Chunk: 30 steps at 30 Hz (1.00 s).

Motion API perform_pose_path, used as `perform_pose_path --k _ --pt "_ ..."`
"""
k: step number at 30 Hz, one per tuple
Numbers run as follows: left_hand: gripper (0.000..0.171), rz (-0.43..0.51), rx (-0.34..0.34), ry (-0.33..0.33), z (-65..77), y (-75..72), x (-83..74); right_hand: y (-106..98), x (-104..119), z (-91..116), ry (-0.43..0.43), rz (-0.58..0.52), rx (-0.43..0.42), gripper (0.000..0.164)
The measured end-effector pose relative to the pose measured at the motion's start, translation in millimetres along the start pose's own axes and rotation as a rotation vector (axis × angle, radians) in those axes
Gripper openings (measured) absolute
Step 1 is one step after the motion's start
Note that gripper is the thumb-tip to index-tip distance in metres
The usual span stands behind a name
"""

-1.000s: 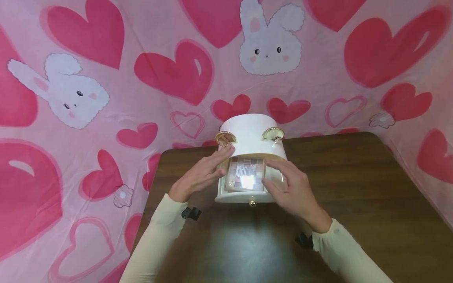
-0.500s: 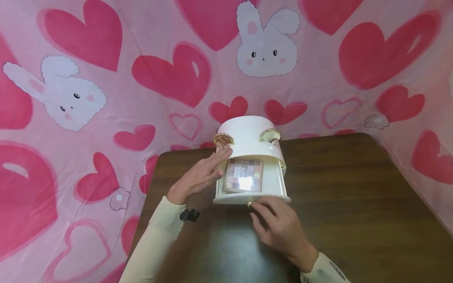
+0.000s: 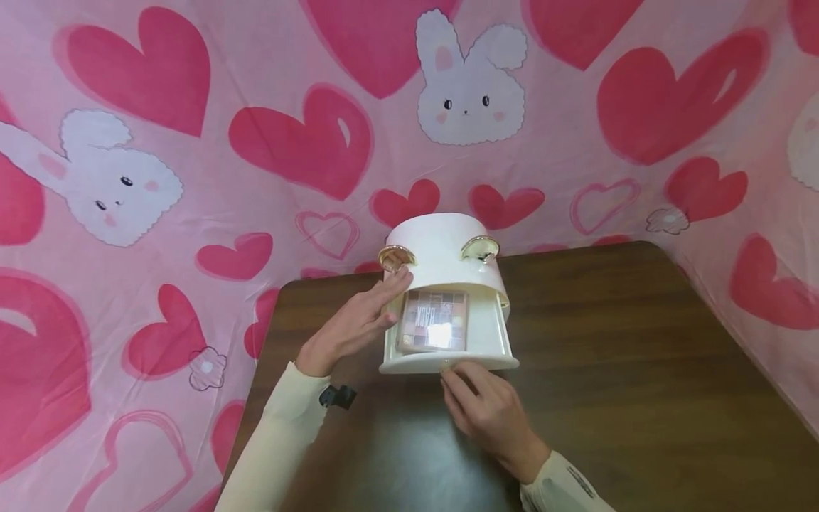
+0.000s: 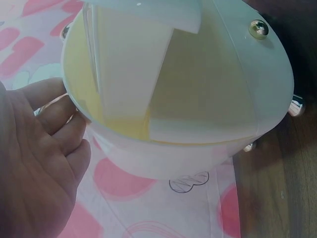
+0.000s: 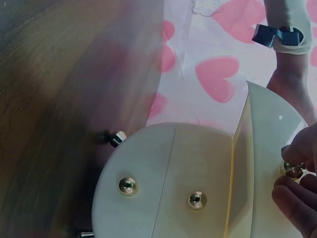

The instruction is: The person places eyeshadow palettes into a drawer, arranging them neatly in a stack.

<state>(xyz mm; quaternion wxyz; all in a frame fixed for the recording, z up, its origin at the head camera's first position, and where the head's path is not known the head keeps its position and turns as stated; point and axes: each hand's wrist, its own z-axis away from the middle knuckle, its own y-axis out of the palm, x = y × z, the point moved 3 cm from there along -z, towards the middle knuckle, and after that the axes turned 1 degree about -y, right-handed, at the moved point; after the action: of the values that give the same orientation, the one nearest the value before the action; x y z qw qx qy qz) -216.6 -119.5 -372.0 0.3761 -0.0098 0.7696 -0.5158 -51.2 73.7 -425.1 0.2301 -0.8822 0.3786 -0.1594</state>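
A white rounded drawer box (image 3: 441,242) with two gold-rimmed ears stands on the table. Its drawer (image 3: 502,334) is pulled out towards me, and a clear-lidded makeup palette (image 3: 431,320) lies in the drawer's left part. My right hand (image 3: 489,409) pinches the gold knob (image 5: 291,171) at the middle of the drawer front, thumb and fingers around it in the right wrist view. At the box's left side rests my left hand (image 3: 348,327), fingers extended below the left ear. The left wrist view has those fingers (image 4: 64,119) against the box's rim.
Two more closed drawer fronts carry gold knobs (image 5: 128,186). Short metal feet (image 4: 296,105) stick out from the box. Behind the dark wooden table (image 3: 640,355) hangs a pink cloth (image 3: 275,64) with hearts and rabbits.
My right hand has left the palette's right edge, moved down to the drawer front and taken hold of its knob. My left hand stays against the box, and the drawer remains out.
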Motion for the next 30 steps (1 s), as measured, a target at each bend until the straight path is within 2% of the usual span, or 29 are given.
perform_pose_path --k 7,20,25,30 --pt "0.093 0.002 -0.006 -0.013 -0.3 -2.2 -0.1 -1.0 -0.8 -5.1 -0.039 -0.005 -0.024 0.027" --pt "0.087 0.019 0.002 -0.034 -2.6 -0.1 0.2 -1.6 -6.8 -17.1 0.025 -0.002 -0.026 0.025" --pt "0.089 0.012 0.004 -0.035 -3.9 -0.1 -0.9 0.6 -15.1 -21.0 0.072 -0.001 0.02 0.026" --pt "0.084 0.016 -0.003 -0.034 -0.7 -2.4 -1.5 4.9 -19.9 -26.7 0.103 -0.008 0.075 0.018"
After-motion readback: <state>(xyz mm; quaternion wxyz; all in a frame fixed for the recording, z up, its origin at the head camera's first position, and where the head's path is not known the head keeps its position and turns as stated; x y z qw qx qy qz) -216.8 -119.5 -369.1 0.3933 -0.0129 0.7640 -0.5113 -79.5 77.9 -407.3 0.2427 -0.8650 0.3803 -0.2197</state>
